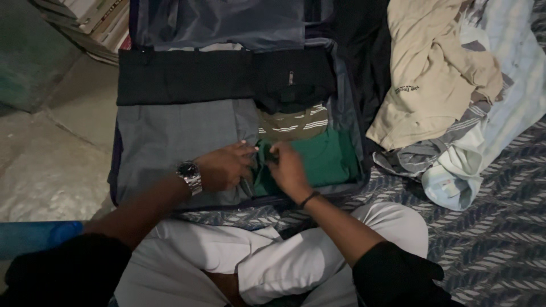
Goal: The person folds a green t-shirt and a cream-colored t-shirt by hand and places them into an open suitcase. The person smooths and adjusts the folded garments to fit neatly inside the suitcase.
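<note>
Head view: green garment under right hand.

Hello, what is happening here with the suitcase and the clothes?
A person sits cross-legged before an open suitcase with folded clothes inside. Both hands meet at a green garment: the left hand, with a wristwatch, and the right hand pinch its edge beside grey trousers. Black trousers and a striped shirt are packed above. A loose pile of clothes lies to the right, outside the suitcase.
</note>
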